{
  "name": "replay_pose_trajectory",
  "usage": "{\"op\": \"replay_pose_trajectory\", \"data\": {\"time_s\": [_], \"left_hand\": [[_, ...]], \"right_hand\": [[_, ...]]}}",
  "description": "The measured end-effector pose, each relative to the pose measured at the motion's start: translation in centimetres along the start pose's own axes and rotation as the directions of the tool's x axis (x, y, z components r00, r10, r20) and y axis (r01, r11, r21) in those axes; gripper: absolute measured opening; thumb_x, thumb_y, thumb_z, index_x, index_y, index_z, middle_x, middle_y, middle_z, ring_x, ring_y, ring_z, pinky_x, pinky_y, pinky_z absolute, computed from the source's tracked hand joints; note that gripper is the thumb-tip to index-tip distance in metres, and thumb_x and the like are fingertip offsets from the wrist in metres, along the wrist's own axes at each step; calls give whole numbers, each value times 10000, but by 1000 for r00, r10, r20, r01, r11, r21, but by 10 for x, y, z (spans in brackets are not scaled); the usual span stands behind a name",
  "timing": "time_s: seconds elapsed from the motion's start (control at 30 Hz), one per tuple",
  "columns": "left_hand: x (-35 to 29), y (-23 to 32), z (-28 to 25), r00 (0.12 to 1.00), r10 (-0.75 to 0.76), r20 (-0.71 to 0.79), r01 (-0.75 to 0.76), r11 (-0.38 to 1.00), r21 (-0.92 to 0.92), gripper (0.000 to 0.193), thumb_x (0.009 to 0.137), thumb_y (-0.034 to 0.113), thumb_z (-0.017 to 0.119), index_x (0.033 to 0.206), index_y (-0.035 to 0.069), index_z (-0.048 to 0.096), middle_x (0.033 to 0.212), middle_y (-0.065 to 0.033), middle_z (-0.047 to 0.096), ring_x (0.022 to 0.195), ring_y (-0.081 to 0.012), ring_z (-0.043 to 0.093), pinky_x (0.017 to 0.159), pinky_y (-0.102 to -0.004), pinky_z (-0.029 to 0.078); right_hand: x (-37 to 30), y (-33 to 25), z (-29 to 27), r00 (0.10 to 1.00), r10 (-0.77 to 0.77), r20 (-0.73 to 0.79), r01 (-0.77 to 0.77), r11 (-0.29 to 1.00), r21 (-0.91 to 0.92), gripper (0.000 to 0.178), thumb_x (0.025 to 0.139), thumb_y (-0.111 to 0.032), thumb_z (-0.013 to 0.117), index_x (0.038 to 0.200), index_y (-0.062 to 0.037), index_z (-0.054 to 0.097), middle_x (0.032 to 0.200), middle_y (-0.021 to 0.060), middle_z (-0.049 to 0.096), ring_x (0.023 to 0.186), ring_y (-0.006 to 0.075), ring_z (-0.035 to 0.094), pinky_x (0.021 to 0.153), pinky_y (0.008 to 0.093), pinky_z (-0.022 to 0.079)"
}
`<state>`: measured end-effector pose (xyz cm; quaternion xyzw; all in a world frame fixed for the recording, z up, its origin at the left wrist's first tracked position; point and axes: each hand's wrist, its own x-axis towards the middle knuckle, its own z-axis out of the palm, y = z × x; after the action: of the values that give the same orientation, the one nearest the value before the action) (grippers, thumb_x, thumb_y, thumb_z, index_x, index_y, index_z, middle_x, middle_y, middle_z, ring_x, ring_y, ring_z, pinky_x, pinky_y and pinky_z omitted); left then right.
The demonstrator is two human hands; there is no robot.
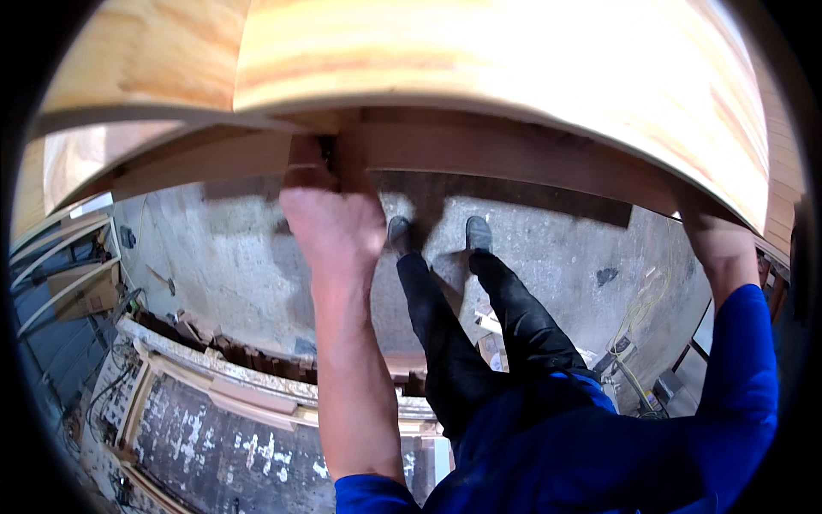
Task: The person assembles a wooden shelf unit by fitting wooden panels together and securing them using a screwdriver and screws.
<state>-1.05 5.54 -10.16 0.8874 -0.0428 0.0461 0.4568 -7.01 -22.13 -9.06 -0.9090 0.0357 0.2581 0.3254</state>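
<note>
A large pale wooden panel (pixel 497 51) spans the top of the view, with a seam left of centre. Beneath its front edge runs a shaded wooden board (pixel 479 146). My left hand (pixel 334 206) reaches up to this underside, left of the middle. Its fingers look closed, but they are blurred and partly in shadow, and a small dark gap shows between them. What they hold I cannot make out. Over on the right, my right hand (pixel 717 236) is raised to the panel's right end, its fingers hidden behind the edge.
Below is a grey concrete floor (pixel 248 248), where my feet in dark shoes (pixel 478 233) stand. Behind me at lower left is a worn, paint-spotted workbench (pixel 223 437) with wooden edging. Pale curved tubes (pixel 64 257) stand at far left. Yellow cord (pixel 638 321) lies on the floor at right.
</note>
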Motion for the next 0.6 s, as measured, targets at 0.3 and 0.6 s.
{"op": "replay_pose_trajectory", "data": {"time_s": [0.3,0.6], "left_hand": [[-42,24,-21,840,-425,337,540,603,-587,147,1008,210,526,959,84,583,739,6,515,576,-54,416,480,-201,311],[-99,53,22,709,-427,561,702,495,-512,121,968,175,645,1021,65,642,737,15,534,590,-60,438,502,-192,321]], "right_hand": [[-40,3,-5,977,36,212,-60,992,109,550,1019,-549,394,1437,-208,500,1348,135,588,1259,284,544,1048,432,464],[-171,27,38,992,14,123,-85,799,595,324,1025,-301,527,1250,-110,659,1021,105,718,933,211,663,879,391,517]]}}
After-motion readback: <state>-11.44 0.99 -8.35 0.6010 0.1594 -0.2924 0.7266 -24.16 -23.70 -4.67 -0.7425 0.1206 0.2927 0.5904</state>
